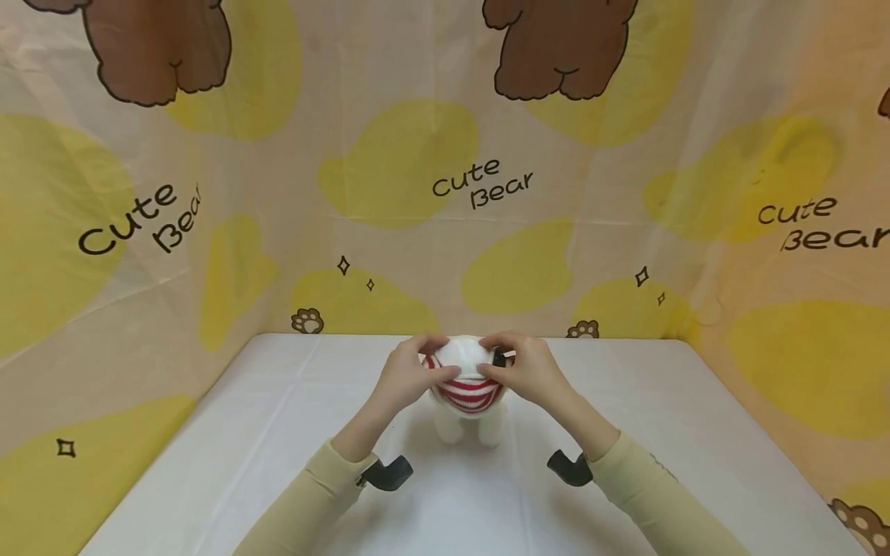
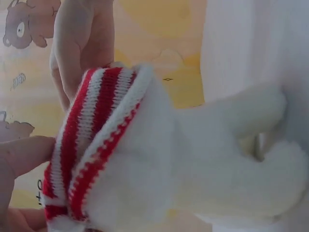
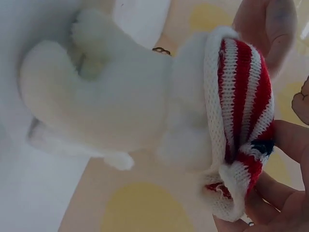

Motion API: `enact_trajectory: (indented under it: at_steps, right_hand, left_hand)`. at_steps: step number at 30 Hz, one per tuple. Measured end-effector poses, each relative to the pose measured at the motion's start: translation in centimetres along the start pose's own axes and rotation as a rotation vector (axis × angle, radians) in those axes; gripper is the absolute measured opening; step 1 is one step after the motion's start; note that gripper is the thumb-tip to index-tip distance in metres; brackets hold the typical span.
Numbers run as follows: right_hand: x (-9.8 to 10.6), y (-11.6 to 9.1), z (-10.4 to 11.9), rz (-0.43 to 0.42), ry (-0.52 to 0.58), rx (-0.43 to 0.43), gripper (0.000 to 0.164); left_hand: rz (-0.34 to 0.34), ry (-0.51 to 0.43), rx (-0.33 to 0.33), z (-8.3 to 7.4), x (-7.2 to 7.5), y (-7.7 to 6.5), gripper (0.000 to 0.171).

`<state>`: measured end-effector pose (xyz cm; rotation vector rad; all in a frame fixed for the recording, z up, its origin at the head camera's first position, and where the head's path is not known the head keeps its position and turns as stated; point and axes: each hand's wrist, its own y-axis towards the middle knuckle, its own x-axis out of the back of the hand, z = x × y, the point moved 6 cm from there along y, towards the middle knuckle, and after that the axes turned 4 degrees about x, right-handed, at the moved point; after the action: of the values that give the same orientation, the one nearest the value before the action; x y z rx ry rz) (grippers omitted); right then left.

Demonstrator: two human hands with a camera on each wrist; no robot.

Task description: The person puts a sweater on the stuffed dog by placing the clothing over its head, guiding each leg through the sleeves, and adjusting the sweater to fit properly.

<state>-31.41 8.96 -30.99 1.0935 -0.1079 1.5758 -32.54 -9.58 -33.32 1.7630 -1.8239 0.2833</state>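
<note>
A white plush toy (image 1: pixel 450 428) stands on its legs near the back of the table. Around its upper end sits a red-and-white striped knitted garment (image 1: pixel 471 397), bunched up, with a dark blue patch seen in the right wrist view. My left hand (image 1: pixel 403 376) pinches the knit on the left side, its thumb (image 2: pixel 29 153) at the edge. On the opposite side my right hand (image 1: pixel 534 372) pinches the knit too, near the dark patch (image 3: pixel 262 146). The toy's fluffy white body (image 2: pixel 207 164) fills much of the left wrist view; its face is hidden.
The white table (image 1: pixel 292 432) has its back edge just beyond the toy. A patterned cloth (image 1: pixel 389 255) with bears and lettering hangs behind and along both sides. Black curved pieces (image 1: pixel 389 472) stick out at both wrists.
</note>
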Motion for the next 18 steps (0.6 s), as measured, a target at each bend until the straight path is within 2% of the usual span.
enact_trajectory:
  at_steps: [7, 13, 18]
  right_hand:
    - [-0.4, -0.3, -1.3, 0.018, 0.047, -0.060, 0.035]
    - [-0.8, -1.2, -1.6, 0.005, 0.045, -0.123, 0.039]
    - [-1.0, -1.5, -1.5, 0.037, 0.013, -0.140, 0.040]
  left_hand:
    - [0.038, -0.123, 0.134, 1.8, -0.8, -0.3, 0.053]
    - [0.019, -0.162, 0.128, 1.7, -1.0, -1.1, 0.052]
    - [0.005, -0.176, 0.143, 1.6, -0.9, -1.6, 0.050]
